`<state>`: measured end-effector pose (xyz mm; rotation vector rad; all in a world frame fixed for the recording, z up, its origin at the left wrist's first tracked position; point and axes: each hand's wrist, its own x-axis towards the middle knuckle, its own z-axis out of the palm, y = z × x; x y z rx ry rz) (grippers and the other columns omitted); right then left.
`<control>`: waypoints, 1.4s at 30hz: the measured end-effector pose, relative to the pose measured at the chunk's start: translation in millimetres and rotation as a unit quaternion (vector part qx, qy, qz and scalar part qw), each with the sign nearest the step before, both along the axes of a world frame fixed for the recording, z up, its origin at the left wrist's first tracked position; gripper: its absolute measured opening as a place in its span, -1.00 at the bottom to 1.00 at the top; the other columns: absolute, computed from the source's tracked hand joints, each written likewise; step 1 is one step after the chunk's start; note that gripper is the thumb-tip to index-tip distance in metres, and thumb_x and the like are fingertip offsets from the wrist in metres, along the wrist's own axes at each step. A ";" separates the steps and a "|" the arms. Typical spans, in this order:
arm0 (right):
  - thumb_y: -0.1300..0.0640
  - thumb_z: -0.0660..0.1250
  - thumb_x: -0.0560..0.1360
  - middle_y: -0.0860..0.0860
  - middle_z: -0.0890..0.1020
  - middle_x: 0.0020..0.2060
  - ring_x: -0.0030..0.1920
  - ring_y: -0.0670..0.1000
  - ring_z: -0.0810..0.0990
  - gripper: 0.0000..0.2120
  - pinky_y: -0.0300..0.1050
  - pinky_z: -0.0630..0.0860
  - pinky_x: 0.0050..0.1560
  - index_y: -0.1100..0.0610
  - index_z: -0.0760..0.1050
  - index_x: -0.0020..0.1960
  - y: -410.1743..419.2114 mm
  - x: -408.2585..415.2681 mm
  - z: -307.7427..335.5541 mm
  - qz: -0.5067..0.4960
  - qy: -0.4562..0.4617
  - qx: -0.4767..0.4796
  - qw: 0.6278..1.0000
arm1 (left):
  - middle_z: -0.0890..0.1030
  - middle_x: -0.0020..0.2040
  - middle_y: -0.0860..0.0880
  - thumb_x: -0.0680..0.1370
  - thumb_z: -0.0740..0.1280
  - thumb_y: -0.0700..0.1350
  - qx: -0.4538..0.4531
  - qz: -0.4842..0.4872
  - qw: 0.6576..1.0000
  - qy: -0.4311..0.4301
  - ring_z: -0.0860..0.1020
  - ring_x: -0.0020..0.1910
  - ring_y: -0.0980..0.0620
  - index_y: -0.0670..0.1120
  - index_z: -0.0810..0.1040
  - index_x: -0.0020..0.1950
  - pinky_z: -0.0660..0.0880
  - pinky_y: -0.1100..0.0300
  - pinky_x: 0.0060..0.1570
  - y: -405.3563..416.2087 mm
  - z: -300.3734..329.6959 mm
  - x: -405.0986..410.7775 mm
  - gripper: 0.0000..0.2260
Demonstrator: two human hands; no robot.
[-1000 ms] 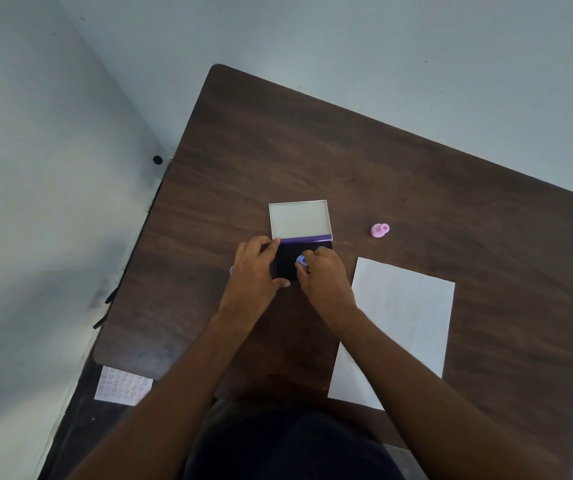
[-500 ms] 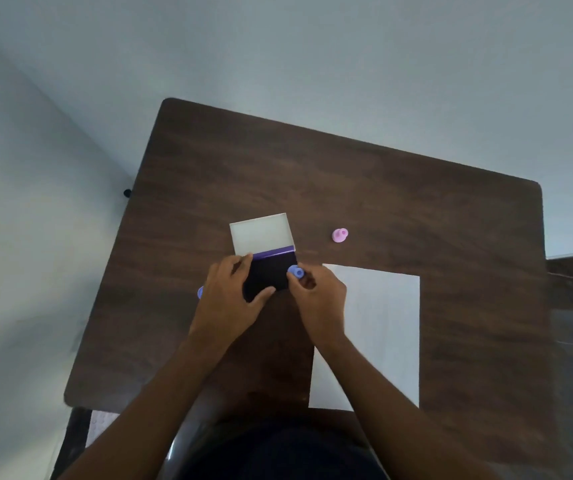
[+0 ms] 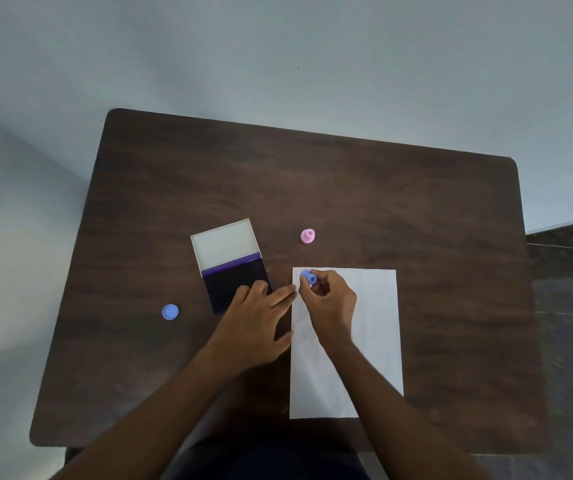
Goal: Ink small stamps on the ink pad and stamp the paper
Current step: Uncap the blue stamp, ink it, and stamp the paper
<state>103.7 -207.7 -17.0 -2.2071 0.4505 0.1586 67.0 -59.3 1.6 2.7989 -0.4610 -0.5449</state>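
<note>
Off the ink pad point(image 3: 235, 271) and across to the paper point(image 3: 364, 341) goes the right hand point(image 3: 332, 301), fingers pinched round a small blue stamp point(image 3: 308, 277) tilted over the sheet's top left corner. Left hand point(image 3: 254, 317) lies flat and open, holding nothing, fingertips reaching the paper's edge, knuckles over the pad's near corner. Inking looks done; printing is the step now, and it calls for squaring the stamp face down and pressing straight. Count: one pad with lid open, one sheet with no marks visible, one pink stamp point(image 3: 307, 236) beyond the sheet, one blue cap point(image 3: 170, 312) left of the pad
</note>
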 end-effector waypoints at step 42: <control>0.05 0.41 0.48 -0.07 0.55 -0.21 -0.31 -0.08 0.51 -0.85 -0.46 0.36 -0.29 0.07 0.46 -0.12 11.9 24.1 -4.2 0.035 0.120 -0.012 0.992 | 0.42 0.43 0.02 0.51 -0.04 0.38 0.054 -0.038 0.997 0.030 0.38 0.33 -0.11 0.06 0.28 0.46 0.27 -0.06 0.29 -5.4 -9.6 2.5 -0.36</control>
